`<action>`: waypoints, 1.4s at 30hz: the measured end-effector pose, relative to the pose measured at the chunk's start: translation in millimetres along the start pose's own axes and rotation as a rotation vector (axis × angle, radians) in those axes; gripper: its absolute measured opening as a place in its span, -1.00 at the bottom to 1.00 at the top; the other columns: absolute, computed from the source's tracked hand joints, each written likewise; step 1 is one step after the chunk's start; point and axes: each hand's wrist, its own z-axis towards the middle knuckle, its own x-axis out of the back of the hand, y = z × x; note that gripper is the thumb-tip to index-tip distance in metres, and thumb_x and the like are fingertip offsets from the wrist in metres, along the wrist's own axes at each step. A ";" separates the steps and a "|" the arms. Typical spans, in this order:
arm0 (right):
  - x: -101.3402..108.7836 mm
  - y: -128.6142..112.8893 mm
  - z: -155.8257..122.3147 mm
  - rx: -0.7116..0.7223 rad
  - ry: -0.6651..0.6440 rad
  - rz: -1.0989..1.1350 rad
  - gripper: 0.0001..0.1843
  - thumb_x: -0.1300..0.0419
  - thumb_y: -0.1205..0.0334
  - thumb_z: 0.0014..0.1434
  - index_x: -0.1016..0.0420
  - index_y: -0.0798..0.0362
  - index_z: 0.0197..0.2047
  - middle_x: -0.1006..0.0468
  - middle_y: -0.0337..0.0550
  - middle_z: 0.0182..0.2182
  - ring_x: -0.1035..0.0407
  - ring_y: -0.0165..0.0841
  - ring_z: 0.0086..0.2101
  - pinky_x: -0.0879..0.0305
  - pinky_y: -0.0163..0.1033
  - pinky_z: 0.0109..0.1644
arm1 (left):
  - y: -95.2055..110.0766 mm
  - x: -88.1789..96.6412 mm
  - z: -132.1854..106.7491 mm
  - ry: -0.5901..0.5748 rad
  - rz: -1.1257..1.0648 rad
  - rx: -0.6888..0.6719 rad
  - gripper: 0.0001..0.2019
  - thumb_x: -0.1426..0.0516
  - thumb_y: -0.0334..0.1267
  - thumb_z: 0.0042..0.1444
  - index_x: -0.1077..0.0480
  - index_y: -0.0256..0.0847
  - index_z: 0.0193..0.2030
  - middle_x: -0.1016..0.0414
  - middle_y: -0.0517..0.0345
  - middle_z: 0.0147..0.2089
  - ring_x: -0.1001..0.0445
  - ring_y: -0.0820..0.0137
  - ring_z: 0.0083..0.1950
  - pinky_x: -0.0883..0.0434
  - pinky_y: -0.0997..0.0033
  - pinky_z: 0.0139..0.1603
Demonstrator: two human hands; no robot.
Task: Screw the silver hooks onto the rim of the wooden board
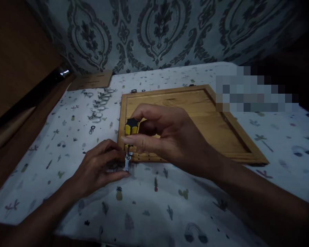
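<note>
My right hand (167, 132) grips the yellow and black handle of a screwdriver (131, 127) between thumb and fingers. The screwdriver stands about upright, its lower end meeting a small silver metal fitting (127, 162). That fitting lies at the near left corner of a wooden panel (185, 118) with a raised frame. From the left, my left hand (100, 164) closes around the fitting, thumb at its near end and fingers on the far side. The screwdriver's tip and any screw are too small to make out.
Several metal fittings with wire loops (100, 104) lie on the patterned tablecloth (154, 212) left of the panel. A smaller metal piece (92, 129) lies nearer. Behind are a piece of cardboard (92, 81) and a patterned wall (159, 31). A blurred patch hides the right side.
</note>
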 end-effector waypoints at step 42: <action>-2.1 4.4 -2.7 0.108 0.075 -0.256 -0.76 -0.30 0.26 0.26 -0.33 0.02 -0.40 -0.31 -0.37 -0.50 -0.20 -0.50 -0.50 -0.18 -0.34 -0.46 | 0.7 0.6 0.2 0.000 -0.001 0.001 -0.73 -0.26 -0.06 0.22 -0.48 -0.13 -0.03 -0.45 0.02 0.00 -0.53 0.25 -0.03 -0.58 0.25 -0.10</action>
